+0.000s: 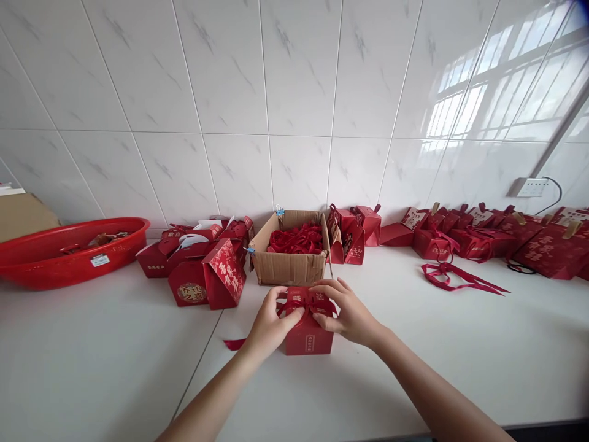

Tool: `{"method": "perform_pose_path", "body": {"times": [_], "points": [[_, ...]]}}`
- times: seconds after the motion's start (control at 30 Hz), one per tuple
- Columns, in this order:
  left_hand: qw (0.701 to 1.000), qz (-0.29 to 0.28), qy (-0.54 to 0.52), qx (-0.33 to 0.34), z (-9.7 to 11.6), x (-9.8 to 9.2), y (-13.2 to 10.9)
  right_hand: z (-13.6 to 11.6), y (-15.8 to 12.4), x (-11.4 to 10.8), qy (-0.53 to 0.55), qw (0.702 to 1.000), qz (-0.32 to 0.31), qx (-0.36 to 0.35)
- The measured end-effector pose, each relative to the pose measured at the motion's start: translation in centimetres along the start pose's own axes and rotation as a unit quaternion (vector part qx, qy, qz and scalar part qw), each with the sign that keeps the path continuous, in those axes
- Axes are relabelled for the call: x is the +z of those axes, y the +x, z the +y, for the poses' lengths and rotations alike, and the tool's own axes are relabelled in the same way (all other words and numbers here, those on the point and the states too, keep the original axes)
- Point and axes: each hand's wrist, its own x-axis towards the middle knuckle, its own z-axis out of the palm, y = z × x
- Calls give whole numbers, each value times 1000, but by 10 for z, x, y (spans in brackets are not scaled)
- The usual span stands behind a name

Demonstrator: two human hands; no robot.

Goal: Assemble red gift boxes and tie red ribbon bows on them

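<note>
A small red gift box stands on the white counter in front of me. A red ribbon bow sits on top of it. My left hand pinches the left side of the ribbon. My right hand pinches its right side, fingers curled over the box top. A loose ribbon end lies on the counter left of the box.
A cardboard box full of red ribbons stands behind the gift box. Unfinished red boxes are piled to its left, a red basin at far left. Finished red boxes line the right wall, with a loose ribbon and a wall socket.
</note>
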Motion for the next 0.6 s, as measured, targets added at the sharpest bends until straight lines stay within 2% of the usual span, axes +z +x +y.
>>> {"method": "perform_pose_path", "body": {"times": [0.4,0.6], "points": [[1000,2,-15,-8,0,2,0,-6,-1,0,-11,1000,-2,8],[998,10,-46,-36,4,5,-2,-4,-1,-1,-6,1000,-10,3]]}}
